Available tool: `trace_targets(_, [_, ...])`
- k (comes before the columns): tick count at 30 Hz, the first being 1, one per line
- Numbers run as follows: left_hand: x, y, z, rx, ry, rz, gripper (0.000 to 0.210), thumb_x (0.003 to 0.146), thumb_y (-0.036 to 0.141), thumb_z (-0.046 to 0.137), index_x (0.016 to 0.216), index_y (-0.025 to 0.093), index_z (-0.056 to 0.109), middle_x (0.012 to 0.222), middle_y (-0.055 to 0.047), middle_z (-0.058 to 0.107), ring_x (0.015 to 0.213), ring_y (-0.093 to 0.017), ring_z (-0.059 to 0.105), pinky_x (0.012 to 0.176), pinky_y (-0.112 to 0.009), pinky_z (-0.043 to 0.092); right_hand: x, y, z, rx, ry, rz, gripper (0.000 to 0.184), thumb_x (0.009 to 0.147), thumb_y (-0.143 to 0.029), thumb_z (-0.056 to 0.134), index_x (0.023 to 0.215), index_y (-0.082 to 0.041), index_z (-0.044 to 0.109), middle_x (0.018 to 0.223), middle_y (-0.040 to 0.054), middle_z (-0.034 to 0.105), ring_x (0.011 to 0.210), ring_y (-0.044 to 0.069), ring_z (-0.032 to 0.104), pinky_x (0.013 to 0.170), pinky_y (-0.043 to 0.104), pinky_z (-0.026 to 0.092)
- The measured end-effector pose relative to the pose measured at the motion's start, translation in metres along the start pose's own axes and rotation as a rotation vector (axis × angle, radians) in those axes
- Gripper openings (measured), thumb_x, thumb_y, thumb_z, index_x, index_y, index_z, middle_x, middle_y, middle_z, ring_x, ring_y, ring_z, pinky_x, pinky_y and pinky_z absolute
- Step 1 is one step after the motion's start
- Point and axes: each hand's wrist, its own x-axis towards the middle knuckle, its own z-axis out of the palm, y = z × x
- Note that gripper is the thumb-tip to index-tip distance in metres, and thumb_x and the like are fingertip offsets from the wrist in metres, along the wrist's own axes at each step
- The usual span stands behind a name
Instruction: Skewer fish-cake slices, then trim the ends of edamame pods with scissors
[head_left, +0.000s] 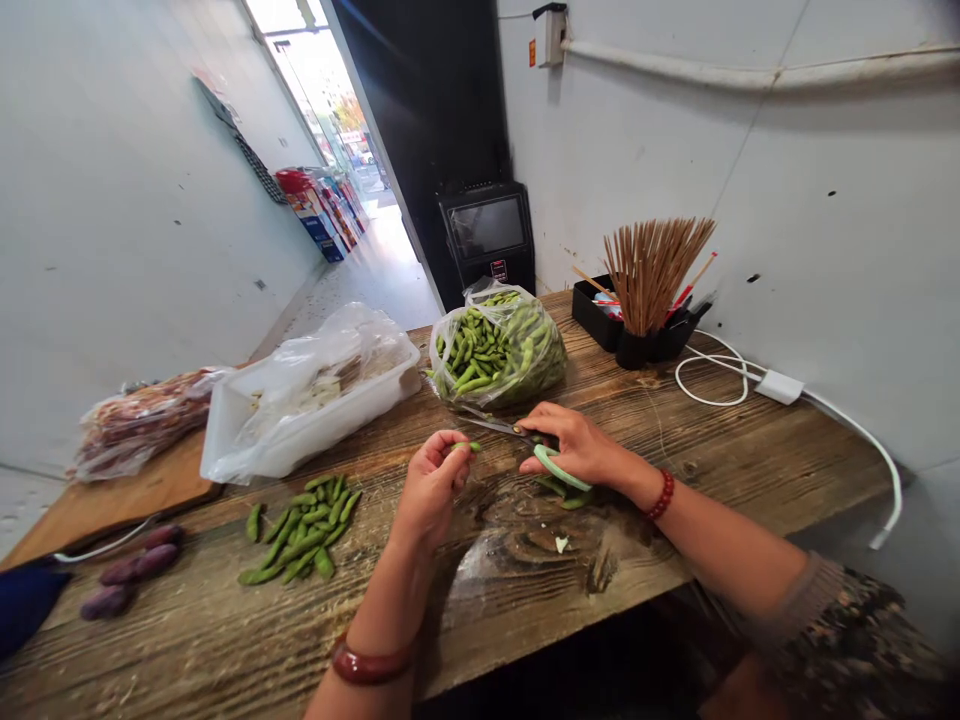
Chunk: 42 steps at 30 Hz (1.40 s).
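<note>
Between the thumb and fingers of my left hand (436, 482) is a green edamame pod (471, 447), mostly covered by the fingertips. My right hand (574, 445) grips a pair of scissors with pale green handles (559, 468); the metal blades (487, 424) point left, just above the pod and apart from it. A few pods (568, 494) lie on the table beneath my right hand. Left of my left hand is a loose pile of edamame pods (307, 530). Behind both hands stands a clear plastic bag (551, 365) full of pods.
A white plastic tub (225, 440) under plastic film stands left, beside a bagged reddish food (142, 425) on a cutting board (161, 490). Purple tubers (142, 565) lie in front. Wooden skewers (649, 270), a black box (592, 318) and a white cable (847, 420) are at right on the wooden table (315, 650).
</note>
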Motion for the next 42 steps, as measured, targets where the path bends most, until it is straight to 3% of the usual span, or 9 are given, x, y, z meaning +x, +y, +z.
trace_targets(3, [-0.001,0.003,0.000,-0.124,-0.013,-0.053,0.027,0.065,0.026,0.075,0.079,0.017,0.055,0.070,0.001,0.063,0.044,-0.003,0.037,0.040,-0.016,0.018,-0.001,-0.002,0.002,-0.021,-0.003,0.002,0.051,0.072,-0.039,0.079,0.115,-0.016,0.065,0.099,0.0076,0.061,0.076,0.016,0.058,0.068,0.028,0.048])
trace_targets(9, [-0.001,0.000,-0.001,-0.238,-0.060,-0.059,0.031,0.065,0.024,0.078,0.088,0.017,0.058,0.072,0.002,0.064,0.045,-0.003,0.039,0.040,-0.015,0.020,-0.003,-0.009,0.003,-0.066,-0.050,-0.004,0.053,0.073,-0.039,0.079,0.118,-0.019,0.063,0.102,0.0072,0.061,0.085,0.019,0.061,0.073,0.030,0.049])
trace_targets(18, [-0.003,-0.008,0.004,-0.031,-0.157,0.026,0.023,0.076,0.035,0.072,0.086,0.015,0.067,0.075,-0.003,0.069,0.047,-0.003,0.039,0.045,-0.018,0.026,-0.003,-0.008,0.004,-0.064,-0.055,-0.038,0.051,0.076,-0.040,0.076,0.120,-0.018,0.062,0.102,0.0082,0.060,0.086,0.019,0.060,0.075,0.030,0.049])
trace_targets(28, [-0.004,-0.006,0.005,0.083,-0.140,0.099,0.023,0.077,0.037,0.070,0.083,0.014,0.066,0.070,-0.002,0.067,0.046,-0.005,0.038,0.045,-0.020,0.026,-0.004,-0.011,0.001,-0.067,-0.056,-0.053,0.047,0.078,-0.040,0.074,0.118,-0.017,0.063,0.101,0.0077,0.060,0.084,0.018,0.060,0.073,0.028,0.048])
trace_targets(42, [-0.001,-0.008,0.005,0.106,-0.140,0.095,0.023,0.076,0.035,0.070,0.086,0.015,0.064,0.067,-0.001,0.066,0.047,-0.005,0.038,0.046,-0.020,0.027,-0.002,-0.010,-0.003,-0.167,-0.092,-0.051,0.035,0.082,-0.038,0.071,0.111,-0.020,0.064,0.100,0.0052,0.061,0.083,0.016,0.060,0.071,0.024,0.046])
